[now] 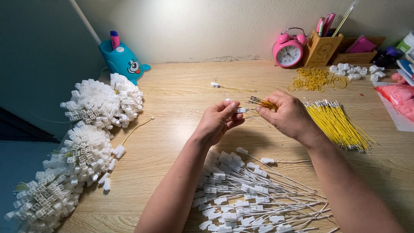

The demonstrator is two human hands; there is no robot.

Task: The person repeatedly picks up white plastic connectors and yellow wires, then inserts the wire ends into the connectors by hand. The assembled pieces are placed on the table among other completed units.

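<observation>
1. At frame centre, the left hand (219, 118) pinches a small white connector (240, 110) between its fingertips.
2. The right hand (288, 114) grasps a bundle of yellow wires (264, 103), tips pointing left toward the connector.
3. More yellow wires (338, 125) lie on the bench (172, 99) right of the hands.
4. White-wired connectors (246, 194) are piled at lower centre.
</observation>
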